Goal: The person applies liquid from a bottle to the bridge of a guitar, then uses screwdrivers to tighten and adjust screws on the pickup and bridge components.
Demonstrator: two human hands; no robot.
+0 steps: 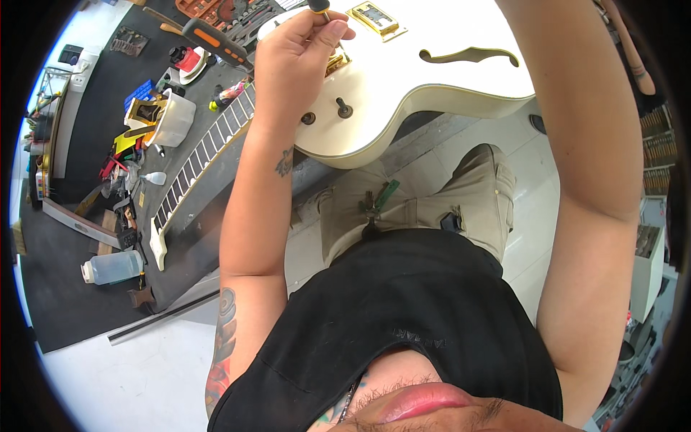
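A white hollow-body electric guitar [461, 83] lies on the bench, its neck [205, 147] stretching down to the left. Over the body's left part, my left hand [299, 61] is closed, thumb and fingers pinching the shaft of a screwdriver with a dark and yellow handle [319, 6]. The tool's tip is hidden. Just below the hand shows part of a gold pickup [337, 62]; another gold pickup [376, 19] sits further right. Two dark knobs or posts [344, 109] stand near the body's lower edge. My right forearm [568, 43] runs out past the top edge, so that hand is not seen.
Left of the neck, the dark bench [191, 248] carries a white bin [176, 119] of tools, a clear bottle [115, 268] and scattered small items. An orange and black screwdriver [216, 43] lies near an orange tool case [209, 9]. Shelving [656, 144] stands at the right.
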